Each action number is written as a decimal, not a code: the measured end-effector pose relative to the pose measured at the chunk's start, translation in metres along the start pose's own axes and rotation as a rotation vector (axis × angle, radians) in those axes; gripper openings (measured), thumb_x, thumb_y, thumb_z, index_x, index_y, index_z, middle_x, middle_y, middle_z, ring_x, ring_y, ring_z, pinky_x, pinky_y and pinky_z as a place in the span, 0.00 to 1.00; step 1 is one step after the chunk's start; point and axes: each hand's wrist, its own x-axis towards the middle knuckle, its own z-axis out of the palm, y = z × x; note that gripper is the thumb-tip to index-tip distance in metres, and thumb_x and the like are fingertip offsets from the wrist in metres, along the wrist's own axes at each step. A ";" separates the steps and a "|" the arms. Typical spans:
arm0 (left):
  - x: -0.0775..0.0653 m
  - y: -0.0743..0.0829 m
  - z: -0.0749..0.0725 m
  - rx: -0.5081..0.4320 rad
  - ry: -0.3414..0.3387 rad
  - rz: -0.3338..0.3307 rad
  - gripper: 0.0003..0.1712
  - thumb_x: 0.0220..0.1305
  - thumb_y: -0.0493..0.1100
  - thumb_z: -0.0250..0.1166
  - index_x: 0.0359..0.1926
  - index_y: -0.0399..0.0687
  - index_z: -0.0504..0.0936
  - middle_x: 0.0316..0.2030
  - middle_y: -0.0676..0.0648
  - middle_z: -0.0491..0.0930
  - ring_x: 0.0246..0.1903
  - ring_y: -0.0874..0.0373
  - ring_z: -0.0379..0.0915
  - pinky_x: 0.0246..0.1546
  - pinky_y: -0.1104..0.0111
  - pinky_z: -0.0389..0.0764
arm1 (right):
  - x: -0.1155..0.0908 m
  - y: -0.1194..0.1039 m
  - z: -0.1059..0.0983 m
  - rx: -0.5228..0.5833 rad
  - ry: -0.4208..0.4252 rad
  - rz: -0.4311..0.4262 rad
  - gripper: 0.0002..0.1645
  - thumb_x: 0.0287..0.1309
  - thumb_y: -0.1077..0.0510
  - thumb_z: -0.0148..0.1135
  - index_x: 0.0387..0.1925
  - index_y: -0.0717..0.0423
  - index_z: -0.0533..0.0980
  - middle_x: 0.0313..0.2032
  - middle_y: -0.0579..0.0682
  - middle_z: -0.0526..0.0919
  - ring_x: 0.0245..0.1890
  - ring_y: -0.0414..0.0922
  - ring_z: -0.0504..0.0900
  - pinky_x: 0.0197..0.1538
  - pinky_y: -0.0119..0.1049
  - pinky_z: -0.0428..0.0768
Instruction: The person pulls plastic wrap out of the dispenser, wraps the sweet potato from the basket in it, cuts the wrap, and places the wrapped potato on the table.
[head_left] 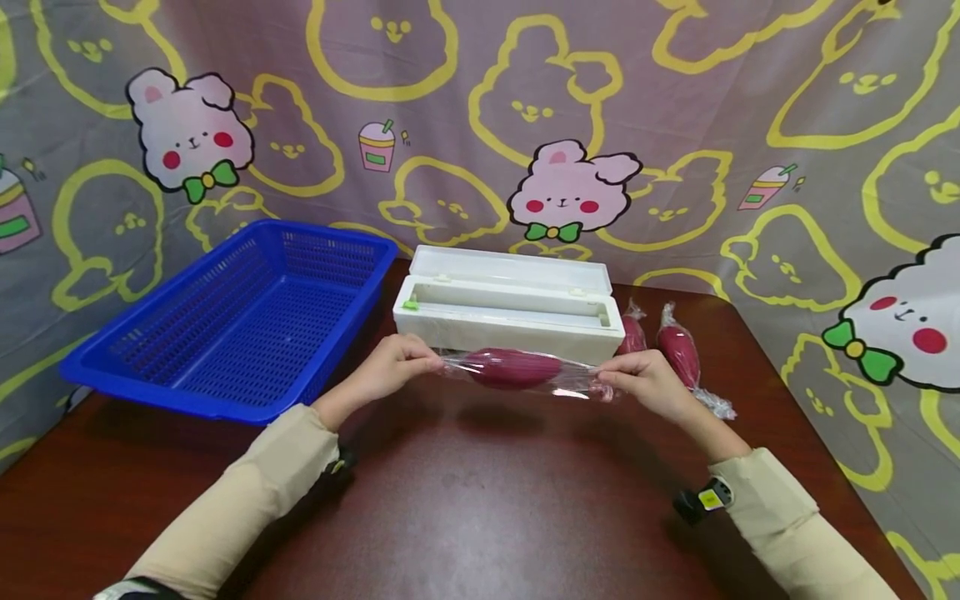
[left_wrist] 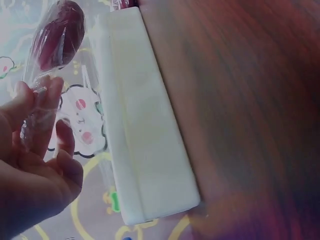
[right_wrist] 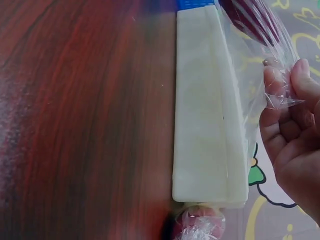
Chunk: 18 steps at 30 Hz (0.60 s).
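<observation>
A purple-red sweet potato (head_left: pixel 513 369) in clear cling film hangs between my two hands above the table. My left hand (head_left: pixel 392 364) pinches the gathered film at the left end, and my right hand (head_left: pixel 651 380) pinches it at the right end. The film stretches taut on both sides of the sweet potato. In the left wrist view, the film's crumpled end (left_wrist: pixel 32 120) lies between thumb and fingers. Film is likewise held between thumb and forefinger in the right wrist view, where only part of the sweet potato (right_wrist: pixel 250 17) shows.
Just behind the hands stands a white cling film dispenser box (head_left: pixel 510 329) with its lid (head_left: pixel 510 268) raised. On its right lie two film-wrapped sweet potatoes, one (head_left: pixel 678 354) in plain sight, the other (head_left: pixel 632 333) partly hidden. A blue plastic basket (head_left: pixel 300 404) sits at the left.
</observation>
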 end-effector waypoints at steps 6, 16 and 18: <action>0.007 -0.005 0.003 -0.248 -0.004 -0.168 0.12 0.61 0.33 0.56 0.35 0.24 0.79 0.24 0.41 0.81 0.25 0.56 0.77 0.31 0.58 0.77 | 0.007 0.006 -0.001 0.101 -0.064 -0.013 0.17 0.52 0.78 0.50 0.46 0.76 0.71 0.22 0.58 0.79 0.19 0.40 0.75 0.20 0.33 0.75; 0.029 0.002 0.009 -0.321 -0.002 -0.198 0.15 0.64 0.32 0.49 0.47 0.26 0.73 0.21 0.51 0.71 0.18 0.63 0.66 0.20 0.74 0.68 | 0.018 0.005 0.001 0.036 -0.178 0.041 0.23 0.57 0.72 0.50 0.55 0.69 0.66 0.19 0.42 0.69 0.13 0.41 0.60 0.17 0.36 0.64; 0.031 0.002 0.008 -0.264 -0.027 -0.193 0.15 0.65 0.33 0.49 0.49 0.29 0.74 0.18 0.51 0.68 0.17 0.61 0.64 0.19 0.73 0.66 | 0.020 -0.001 0.002 0.029 -0.181 0.024 0.27 0.54 0.72 0.54 0.58 0.69 0.63 0.17 0.44 0.67 0.13 0.40 0.61 0.16 0.34 0.63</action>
